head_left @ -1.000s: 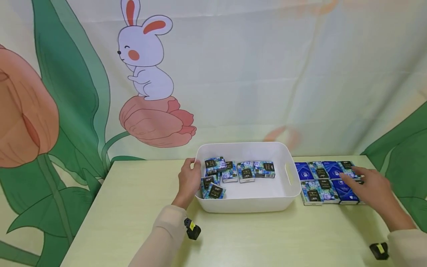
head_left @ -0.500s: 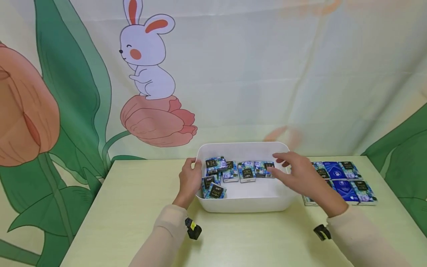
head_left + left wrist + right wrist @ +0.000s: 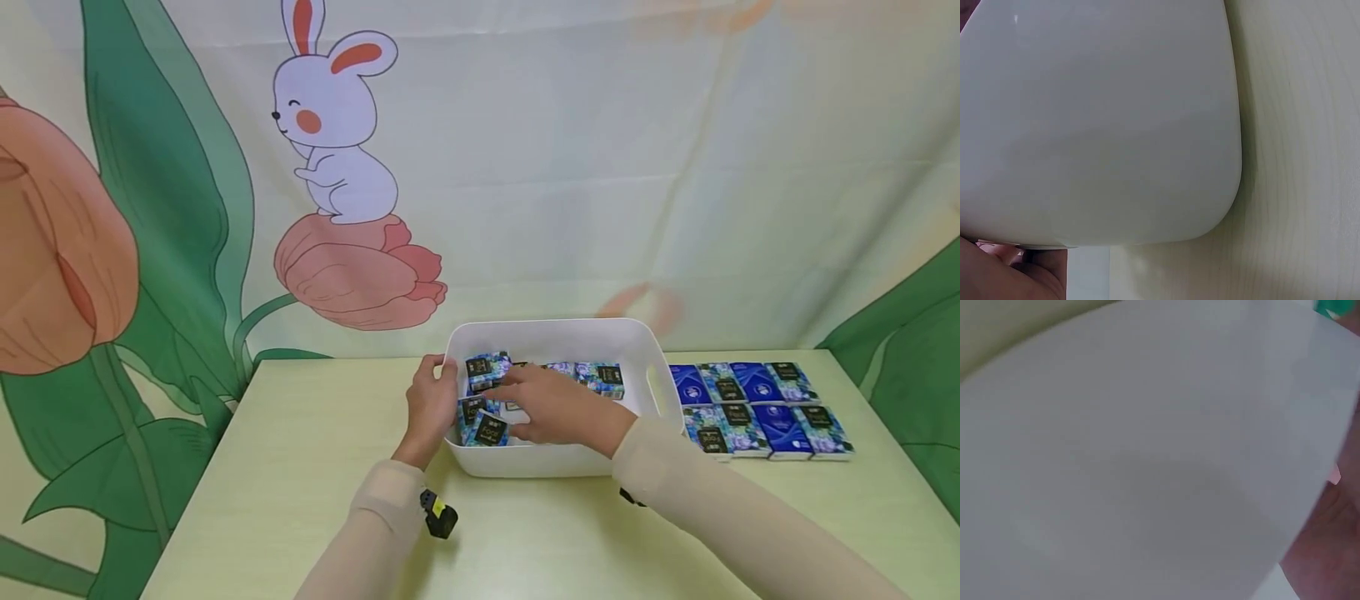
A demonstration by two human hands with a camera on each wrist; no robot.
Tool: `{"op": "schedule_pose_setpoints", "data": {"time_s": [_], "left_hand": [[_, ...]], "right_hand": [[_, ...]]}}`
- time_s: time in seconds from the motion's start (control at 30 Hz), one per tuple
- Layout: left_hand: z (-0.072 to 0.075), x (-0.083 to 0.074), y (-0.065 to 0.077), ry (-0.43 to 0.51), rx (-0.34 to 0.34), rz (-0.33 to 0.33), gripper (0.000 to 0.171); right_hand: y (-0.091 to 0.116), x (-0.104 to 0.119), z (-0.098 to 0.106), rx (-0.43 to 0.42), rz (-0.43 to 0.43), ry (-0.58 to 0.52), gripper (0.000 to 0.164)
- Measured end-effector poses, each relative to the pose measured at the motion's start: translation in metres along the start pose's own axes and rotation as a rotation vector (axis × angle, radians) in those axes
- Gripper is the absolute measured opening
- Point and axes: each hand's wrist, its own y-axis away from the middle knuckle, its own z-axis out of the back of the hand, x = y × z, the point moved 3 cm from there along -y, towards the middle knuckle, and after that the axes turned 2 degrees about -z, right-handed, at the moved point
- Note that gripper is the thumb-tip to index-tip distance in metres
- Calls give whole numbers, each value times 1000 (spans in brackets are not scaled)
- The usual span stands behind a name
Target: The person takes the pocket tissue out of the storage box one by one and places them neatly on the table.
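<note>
A white plastic basket point(image 3: 525, 464) stands on the table, with several small floral packs inside that look like pocket tissues. My left hand point(image 3: 432, 406) grips the basket's left end; in the left wrist view that hand point(image 3: 1013, 275) shows at the basket's edge. My right hand point(image 3: 566, 404) reaches into the basket, thumb and fingers apart, close to a floral tissue pack point(image 3: 487, 431) in the front left corner. Another pack point(image 3: 487, 367) lies behind it, and one more point(image 3: 603, 377) lies right of the hand. Packs beneath the right hand are partly hidden.
On the table point(image 3: 292, 475), right of the basket, several packs lie in two neat rows, some plain blue point(image 3: 780, 431), others floral point(image 3: 823, 429). A printed curtain point(image 3: 525, 167) hangs behind. A black wrist device point(image 3: 439, 514) sits at my left sleeve.
My right hand has moved left from above the packs in rows, over the basket's right end, to the packs at its left. The left hand keeps its grip on the basket.
</note>
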Motion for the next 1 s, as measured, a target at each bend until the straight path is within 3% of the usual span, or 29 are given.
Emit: {"op": "schedule_pose_setpoints", "data": {"time_s": [0.13, 0.3, 0.5, 0.6, 0.7, 0.87, 1.0], "left_hand": [[-1, 1, 0, -6, 0, -2, 38], [-1, 1, -1, -20, -6, -11, 39], [2, 0, -2, -19, -10, -16, 39], [1, -2, -1, -15, -10, -26, 38], [0, -3, -1, -12, -17, -31, 37], [-1, -2, -1, -10, -21, -26, 37], [-2, 0, -2, -13, -26, -22, 36]], "right_hand": [[-17, 11, -8, 44, 116, 218, 61], [-27, 15, -22, 52, 190, 373, 55], [-33, 13, -32, 37, 199, 388, 45], [-28, 7, -26, 50, 142, 312, 51], [-17, -3, -14, 29, 27, 213, 57], [10, -16, 14, -86, -170, 51, 57], [40, -25, 31, -187, -276, -47, 59]]}}
